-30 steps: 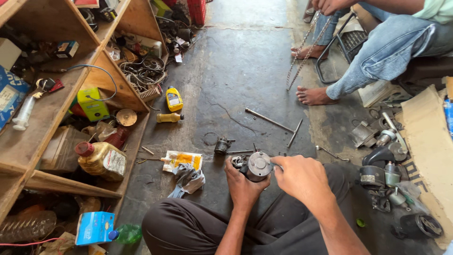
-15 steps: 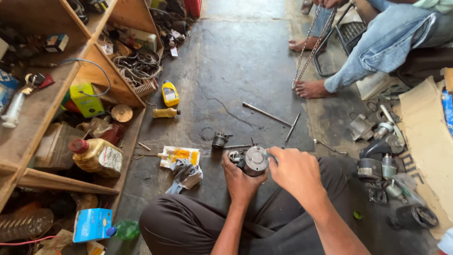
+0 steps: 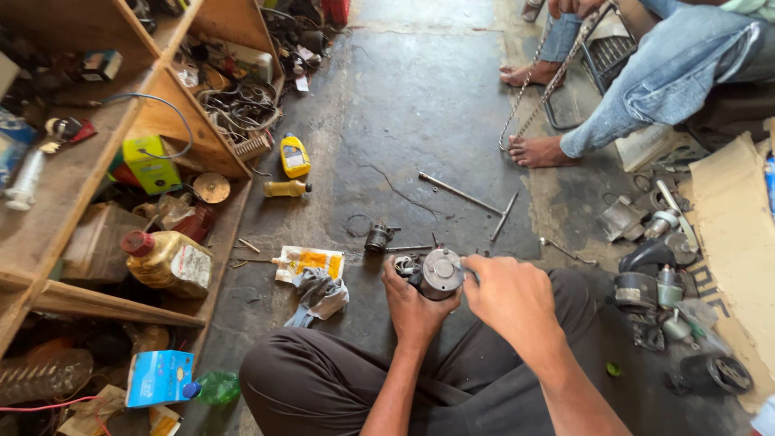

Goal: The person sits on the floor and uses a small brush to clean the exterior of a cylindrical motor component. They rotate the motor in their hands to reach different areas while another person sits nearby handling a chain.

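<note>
I sit cross-legged on a dark concrete floor. My left hand (image 3: pixel 413 305) grips a small round grey metal motor part (image 3: pixel 437 273) from below. My right hand (image 3: pixel 507 295) is closed on the right side of the same part, fingers at its rim. A second small dark metal part (image 3: pixel 377 237) lies on the floor just beyond, next to a thin rod (image 3: pixel 408 249). A grey rag (image 3: pixel 320 294) lies on a yellow and white packet (image 3: pixel 307 262) left of my hands.
Wooden shelves (image 3: pixel 173 121) at left hold bottles, wires and boxes. A yellow bottle (image 3: pixel 295 156) and a T-shaped wrench (image 3: pixel 472 199) lie on the floor. Another person's jeans-clad legs and bare feet (image 3: pixel 537 150) are at top right. Metal motor parts (image 3: pixel 658 282) pile up at right.
The view has shifted slightly. Both hands stay on the round metal part, with my right hand moved a little around its rim.
</note>
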